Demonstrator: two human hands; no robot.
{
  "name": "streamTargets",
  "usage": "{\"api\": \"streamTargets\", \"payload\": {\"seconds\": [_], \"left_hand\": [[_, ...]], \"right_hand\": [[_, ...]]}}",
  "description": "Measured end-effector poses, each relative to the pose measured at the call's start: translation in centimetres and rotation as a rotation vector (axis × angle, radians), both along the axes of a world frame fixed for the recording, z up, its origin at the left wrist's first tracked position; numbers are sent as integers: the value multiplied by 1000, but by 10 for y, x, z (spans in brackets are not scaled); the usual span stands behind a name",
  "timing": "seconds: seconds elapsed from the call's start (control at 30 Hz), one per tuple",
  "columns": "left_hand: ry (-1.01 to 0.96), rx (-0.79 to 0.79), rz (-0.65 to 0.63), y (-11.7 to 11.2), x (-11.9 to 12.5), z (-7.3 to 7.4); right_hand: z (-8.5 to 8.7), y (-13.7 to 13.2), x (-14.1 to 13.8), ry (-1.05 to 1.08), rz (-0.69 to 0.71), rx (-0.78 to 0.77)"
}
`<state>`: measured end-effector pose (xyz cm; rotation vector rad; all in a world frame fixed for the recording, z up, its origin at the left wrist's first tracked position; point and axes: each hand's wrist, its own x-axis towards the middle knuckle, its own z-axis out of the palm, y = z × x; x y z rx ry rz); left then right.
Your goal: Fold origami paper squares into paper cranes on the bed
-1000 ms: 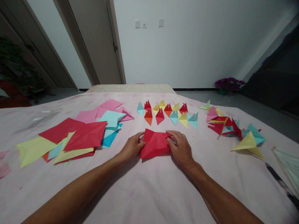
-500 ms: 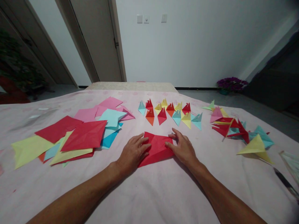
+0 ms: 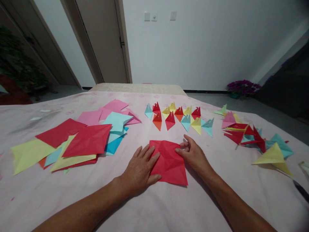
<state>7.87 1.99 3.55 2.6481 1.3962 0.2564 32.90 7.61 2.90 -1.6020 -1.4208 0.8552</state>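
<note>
Red paper newly flat, under left hand, against right hand.

Room in subdued light: a plain white wall is seen at the back, with three white wall switches set high on it and a dark skirting strip run along its foot. To the left, a grey-beige flush door is framed beside darker brown panelling. A leafy green plant is glimpsed in shadow at the far left. At right, a pot of purple flowers is placed on the grey floor by the wall, near a dark piece of furniture that cannot be made out. The foreground is filled by a worktop covered with pale pink cloth, beyond which a beige patterned surface is seen.
</note>
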Motion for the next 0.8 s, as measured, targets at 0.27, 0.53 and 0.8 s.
{"api": "streamTargets", "payload": {"seconds": [0.27, 0.53, 0.8], "left_hand": [[-29, -9, -7, 1, 1, -1], [-81, 34, 60, 5, 4, 2], [-92, 40, 116, 9, 4, 4]], "right_hand": [[19, -15, -22, 735, -63, -187], [22, -17, -35, 591, 149, -149], [8, -7, -30, 35, 167, -75]]}}
